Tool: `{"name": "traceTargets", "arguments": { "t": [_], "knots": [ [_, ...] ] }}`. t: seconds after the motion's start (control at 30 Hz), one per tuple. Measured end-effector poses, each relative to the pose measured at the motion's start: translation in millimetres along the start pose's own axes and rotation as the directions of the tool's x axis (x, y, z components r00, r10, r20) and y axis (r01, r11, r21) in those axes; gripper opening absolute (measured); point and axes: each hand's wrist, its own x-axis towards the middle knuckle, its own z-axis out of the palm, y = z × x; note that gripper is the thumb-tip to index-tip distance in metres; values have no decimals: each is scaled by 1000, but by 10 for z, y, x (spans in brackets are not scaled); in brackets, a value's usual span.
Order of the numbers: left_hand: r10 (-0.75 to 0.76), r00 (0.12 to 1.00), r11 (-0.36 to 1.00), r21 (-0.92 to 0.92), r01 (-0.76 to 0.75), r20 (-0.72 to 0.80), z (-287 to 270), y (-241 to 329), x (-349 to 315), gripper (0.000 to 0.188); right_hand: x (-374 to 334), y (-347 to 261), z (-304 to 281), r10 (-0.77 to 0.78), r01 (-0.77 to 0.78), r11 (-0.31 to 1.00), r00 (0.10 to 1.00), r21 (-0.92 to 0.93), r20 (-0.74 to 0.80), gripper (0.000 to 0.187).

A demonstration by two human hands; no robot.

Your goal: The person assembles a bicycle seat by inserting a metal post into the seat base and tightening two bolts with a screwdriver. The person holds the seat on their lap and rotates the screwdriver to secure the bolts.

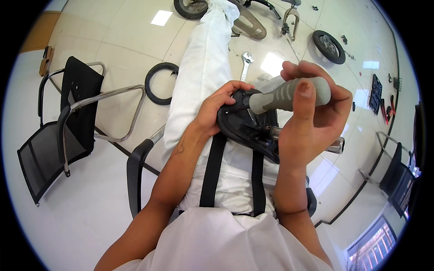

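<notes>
Left hand: your left hand (216,107) is closed over the near-left edge of the black saddle-shaped part (243,128), thumb and fingers bent around it; the fingertips under the rim are hidden.
Right hand: your right hand (312,124) is curled about the grey-handled screwdriver (285,96), thumb laid along the grip; how tightly the far fingers close, you cannot tell.
Saddle-shaped part: it sits over your lap, hollow side up, between your two hands, its right side partly covered by your right wrist.
Screwdriver tip: the dark shaft points into the part beside your left fingers; whether it meets a screw is hard to make out.
Metal post: one metal post (336,146) passes behind your right hand, its middle hidden.
Tool case: one dark tool case (375,94) lies on the floor at right; its contents are too small to tell, with red-handled tools (392,105) just beside it.
Wheels: two, one wheel (329,47) whole, another wheel (191,9) cut off above.
Loose tyre: one tyre (149,84), partly behind your leg.
Wrench: one adjustable wrench (245,67), lower end covered.
Straps: two black straps (214,167) over your white clothing.
</notes>
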Motion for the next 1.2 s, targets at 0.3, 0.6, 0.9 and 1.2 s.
{"name": "traceTargets", "arguments": {
  "t": [0.3,0.6,0.9,1.2],
  "knots": [
    [12,1000,999,30,-12,-3,20,1,15,47,42,-52,-90,-71,93,918,995,-386,71,34],
    [14,1000,1000,-13,-14,10,-5,-14,41,46,68,-84,-64,-13,-73,964,948,257,317,39],
    [14,1000,1000,-7,-14,-11,-25,-12,23,45,46,-269,-75,54,-11,960,988,-281,145,30],
    [5,1000,1000,4,-5,-2,-1,-2,37,44,116,-146,-123,-48,125,950,963,-287,264,40]
  ]
}}
